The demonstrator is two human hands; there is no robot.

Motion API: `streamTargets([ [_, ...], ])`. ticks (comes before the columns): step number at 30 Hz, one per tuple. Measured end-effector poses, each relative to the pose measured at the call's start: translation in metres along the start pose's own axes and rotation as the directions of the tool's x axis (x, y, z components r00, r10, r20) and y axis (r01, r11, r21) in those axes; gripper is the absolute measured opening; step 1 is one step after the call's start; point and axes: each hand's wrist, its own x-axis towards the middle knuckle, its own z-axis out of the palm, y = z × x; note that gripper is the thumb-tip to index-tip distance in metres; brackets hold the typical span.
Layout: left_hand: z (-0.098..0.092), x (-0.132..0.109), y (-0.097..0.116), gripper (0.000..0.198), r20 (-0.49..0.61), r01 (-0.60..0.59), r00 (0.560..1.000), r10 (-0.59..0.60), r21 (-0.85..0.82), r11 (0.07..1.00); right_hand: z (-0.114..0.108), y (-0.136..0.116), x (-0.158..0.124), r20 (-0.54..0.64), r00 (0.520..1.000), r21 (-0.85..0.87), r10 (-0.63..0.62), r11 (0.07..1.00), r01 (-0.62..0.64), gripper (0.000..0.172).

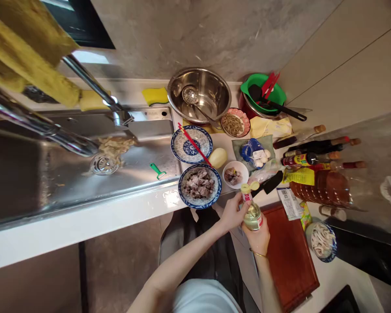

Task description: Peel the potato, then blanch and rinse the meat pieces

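Note:
Near the counter's front edge I hold a clear bottle of pale yellow liquid, its yellow flip cap raised. My right hand is wrapped around its lower part. The fingers of my left hand are closed at its neck and upper side. Just beyond are a blue-rimmed bowl of meat pieces and a small white bowl with more meat. A peeled, pale potato-like vegetable lies behind them. Red chopsticks rest across a patterned plate. A black-handled knife lies beside the bottle.
At left is a steel sink with a green peeler and peelings. A steel basin holds a slotted ladle. Several sauce bottles and a large oil jug line the right. A brown cutting board lies close to my right arm.

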Motion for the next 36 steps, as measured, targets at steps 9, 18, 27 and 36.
streamTargets([
  [9,0.025,0.021,-0.026,0.034,0.047,0.072,0.997,-0.067,-0.121,0.99,-0.004,0.031,0.016,0.003,1.0,-0.087,-0.017,0.996,0.017,0.062],
  [18,0.032,0.03,-0.045,0.041,0.017,0.094,0.996,-0.092,-0.135,0.986,-0.006,0.042,0.028,0.005,0.995,-0.176,-0.104,0.979,0.104,0.059],
  [27,0.034,0.033,-0.049,0.038,0.016,0.1,0.995,-0.099,-0.199,0.975,-0.008,0.044,0.035,0.025,0.993,-0.236,-0.114,0.965,0.117,0.06],
  [36,0.034,0.036,-0.049,0.038,0.01,0.116,0.993,-0.116,-0.225,0.967,-0.01,0.045,0.04,0.024,0.989,-0.267,-0.148,0.952,0.149,0.058],
])
